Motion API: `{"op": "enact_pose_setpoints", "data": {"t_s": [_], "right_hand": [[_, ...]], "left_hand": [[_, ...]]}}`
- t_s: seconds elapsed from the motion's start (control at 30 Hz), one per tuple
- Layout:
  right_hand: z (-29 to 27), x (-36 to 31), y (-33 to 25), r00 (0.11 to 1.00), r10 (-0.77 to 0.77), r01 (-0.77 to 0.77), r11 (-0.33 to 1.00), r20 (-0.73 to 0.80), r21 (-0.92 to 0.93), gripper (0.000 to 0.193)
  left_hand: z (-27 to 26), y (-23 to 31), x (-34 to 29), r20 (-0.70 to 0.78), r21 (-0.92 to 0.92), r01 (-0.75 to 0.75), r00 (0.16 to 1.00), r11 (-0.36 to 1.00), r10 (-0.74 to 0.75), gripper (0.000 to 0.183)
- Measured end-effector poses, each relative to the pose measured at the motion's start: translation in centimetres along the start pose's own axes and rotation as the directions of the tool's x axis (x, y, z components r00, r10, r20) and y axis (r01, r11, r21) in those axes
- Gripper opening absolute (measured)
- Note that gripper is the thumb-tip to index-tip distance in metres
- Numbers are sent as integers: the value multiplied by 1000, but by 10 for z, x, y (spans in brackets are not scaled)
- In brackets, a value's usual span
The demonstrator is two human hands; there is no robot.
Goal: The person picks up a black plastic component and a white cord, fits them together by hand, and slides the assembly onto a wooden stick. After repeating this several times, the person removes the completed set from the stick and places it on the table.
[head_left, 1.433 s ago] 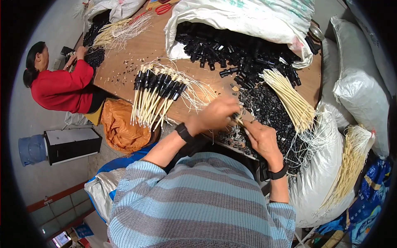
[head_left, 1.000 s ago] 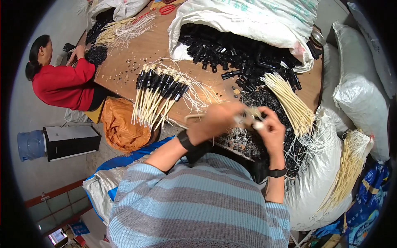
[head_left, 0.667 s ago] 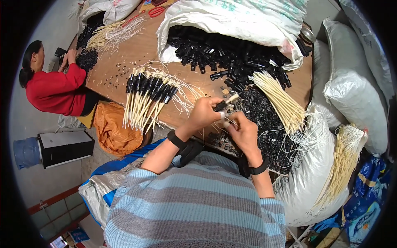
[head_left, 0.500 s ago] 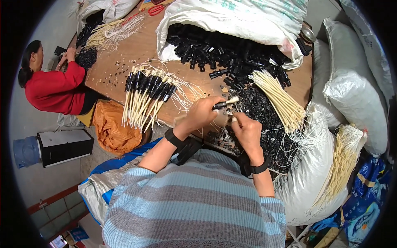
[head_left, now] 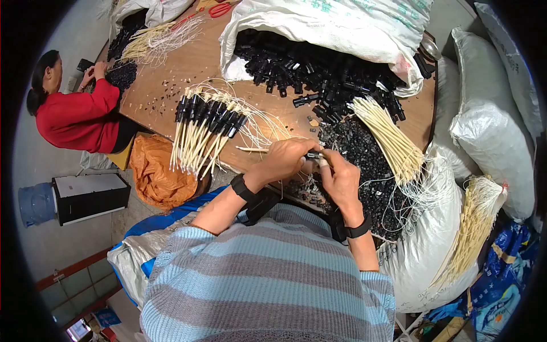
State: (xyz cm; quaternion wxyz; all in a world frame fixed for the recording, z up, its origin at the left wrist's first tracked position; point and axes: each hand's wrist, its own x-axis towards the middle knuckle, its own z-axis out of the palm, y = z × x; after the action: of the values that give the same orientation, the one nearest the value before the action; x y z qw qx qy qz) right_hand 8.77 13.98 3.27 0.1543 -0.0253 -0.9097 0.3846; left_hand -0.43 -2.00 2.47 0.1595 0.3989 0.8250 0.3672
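Observation:
Between my two hands, above the table's near edge, is a short black plastic fitting (head_left: 313,154). My left hand (head_left: 283,161) is closed around it, and a cream rod (head_left: 249,149) pokes out on that hand's left side. The fingertips of my right hand (head_left: 342,178) are pinched together at the fitting's right end; any small part between them is hidden. A white wrap covers the right thumb's tip. Left of my hands lies a bundle of cream rods with black fittings (head_left: 208,117) and thin white cords. A heap of small black parts (head_left: 379,182) is beside my right hand.
A white woven sack (head_left: 336,23) spills black fittings (head_left: 319,68) across the wooden table (head_left: 162,91). Cream rods (head_left: 390,137) lie to the right, near full sacks (head_left: 493,108). Red scissors (head_left: 219,9) rest at the back. A person in red (head_left: 77,117) works at the far left.
My right fingertips have moved up to the fitting's end, which was showing a cream tip before. The cream rod now sticks out left of my left hand. The view has shifted slightly.

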Motion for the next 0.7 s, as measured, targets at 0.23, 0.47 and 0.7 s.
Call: {"op": "enact_pose_setpoints", "data": {"t_s": [0.23, 0.47, 0.7], "right_hand": [[2, -7, 3, 992, -56, 57, 998, 111, -5, 15], [6, -9, 8, 998, -24, 14, 983, 57, 183, 16], [1, -15, 16, 939, 342, -342, 914, 39, 217, 11]], "left_hand": [[-7, 3, 6, -89, -222, -145, 988, 964, 128, 36], [-5, 0, 6, -305, -132, -396, 888, 909, 343, 19], [7, -43, 53, -409, 53, -14, 912, 999, 34, 44]]}}
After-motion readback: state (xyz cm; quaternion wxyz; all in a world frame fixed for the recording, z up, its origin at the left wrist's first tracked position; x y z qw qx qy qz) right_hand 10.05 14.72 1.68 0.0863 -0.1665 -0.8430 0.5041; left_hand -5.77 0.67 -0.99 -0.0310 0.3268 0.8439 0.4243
